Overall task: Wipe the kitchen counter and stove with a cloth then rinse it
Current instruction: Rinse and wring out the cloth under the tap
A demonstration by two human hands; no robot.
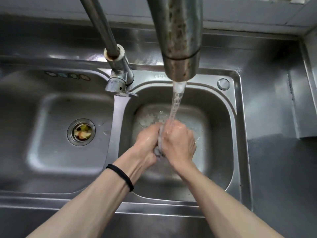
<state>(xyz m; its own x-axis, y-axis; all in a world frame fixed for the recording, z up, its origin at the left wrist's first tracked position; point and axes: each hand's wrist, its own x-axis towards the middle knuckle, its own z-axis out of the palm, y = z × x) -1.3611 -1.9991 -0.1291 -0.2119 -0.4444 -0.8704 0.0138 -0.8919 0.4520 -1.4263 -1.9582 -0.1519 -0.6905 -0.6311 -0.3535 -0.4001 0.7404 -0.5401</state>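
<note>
By the left hand (147,142), fingers curled, the bunched cloth (159,149) is gripped from its left, and by the right hand (179,143) from its right, under the stream (175,103) in the right basin (221,121), its long axis seemingly laid near to far.

food scraps (83,133) lie in the left-hand drain (70,134).

brushed steel sink (238,117), tarnished metal spout (181,40), wet grey cloth (160,146)
</note>
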